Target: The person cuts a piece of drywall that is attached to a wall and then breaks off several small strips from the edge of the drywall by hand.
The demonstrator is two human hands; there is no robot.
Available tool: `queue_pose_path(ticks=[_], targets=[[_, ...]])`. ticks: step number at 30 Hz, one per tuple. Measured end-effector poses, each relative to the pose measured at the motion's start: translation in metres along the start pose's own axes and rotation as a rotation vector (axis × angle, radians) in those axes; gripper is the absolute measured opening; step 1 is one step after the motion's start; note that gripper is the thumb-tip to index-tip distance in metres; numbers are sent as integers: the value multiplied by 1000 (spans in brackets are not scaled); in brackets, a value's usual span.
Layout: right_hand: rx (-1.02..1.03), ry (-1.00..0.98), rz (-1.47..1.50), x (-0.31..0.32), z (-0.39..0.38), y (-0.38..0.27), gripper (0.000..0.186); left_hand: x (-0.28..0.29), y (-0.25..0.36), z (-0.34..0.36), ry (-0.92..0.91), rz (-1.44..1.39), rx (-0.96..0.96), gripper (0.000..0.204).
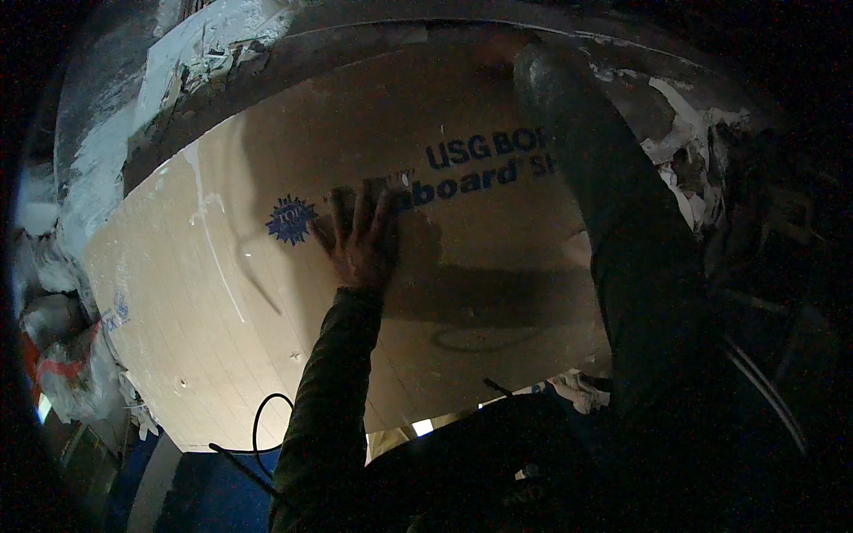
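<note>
A large pale plasterboard sheet [222, 293] with blue printing and a blue star-shaped mark fills the middle of the view. My left hand [360, 238] lies flat against it, fingers spread, just right of the star mark and holding nothing. My left forearm in a dark sleeve rises from the lower edge. My right arm in a dark sleeve reaches up along the right side of the sheet. My right hand [535, 67] is at the sheet's upper edge, dim and blurred, so its grip is unclear.
A rough surface with torn white plaster and paper [204, 44] runs beyond the sheet's top and right edges [684, 169]. Pale bags [62, 355] sit at the left. A black cable [258, 426] loops below the sheet over a blue surface [222, 489].
</note>
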State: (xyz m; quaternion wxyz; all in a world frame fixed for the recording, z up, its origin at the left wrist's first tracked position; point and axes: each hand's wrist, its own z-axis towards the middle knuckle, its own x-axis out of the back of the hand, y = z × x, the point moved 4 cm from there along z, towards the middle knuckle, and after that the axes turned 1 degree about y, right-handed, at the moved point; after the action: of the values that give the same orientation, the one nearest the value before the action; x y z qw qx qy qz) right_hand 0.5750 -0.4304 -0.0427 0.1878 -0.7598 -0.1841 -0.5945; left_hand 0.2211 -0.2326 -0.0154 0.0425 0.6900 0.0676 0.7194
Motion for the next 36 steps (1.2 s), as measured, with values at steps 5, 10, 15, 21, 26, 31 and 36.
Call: queue_pose_path(ticks=[5,10,15,21,26,31,36], targets=[[35,-44,-55,1,-8,-4,22,5,1,1,-62,22,-12,48],[55,-113,-108,1,-25,-5,22,10,2,1,-4,-16,-32,50],[102,-233,-193,-13,-63,-12,22,4,0,4,-6,14,-25,47],[198,-445,-341,-27,-129,-34,22,1,-5,7,-15,61,-60,47],[-200,-129,127,-1,-189,-43,32,4,-3,8,-81,105,-54,49],[-198,-63,92,11,-224,-58,35,8,-2,11,-189,84,-11,50],[-290,-282,153,-19,-270,-49,25,5,-4,9,-109,96,-29,50]])
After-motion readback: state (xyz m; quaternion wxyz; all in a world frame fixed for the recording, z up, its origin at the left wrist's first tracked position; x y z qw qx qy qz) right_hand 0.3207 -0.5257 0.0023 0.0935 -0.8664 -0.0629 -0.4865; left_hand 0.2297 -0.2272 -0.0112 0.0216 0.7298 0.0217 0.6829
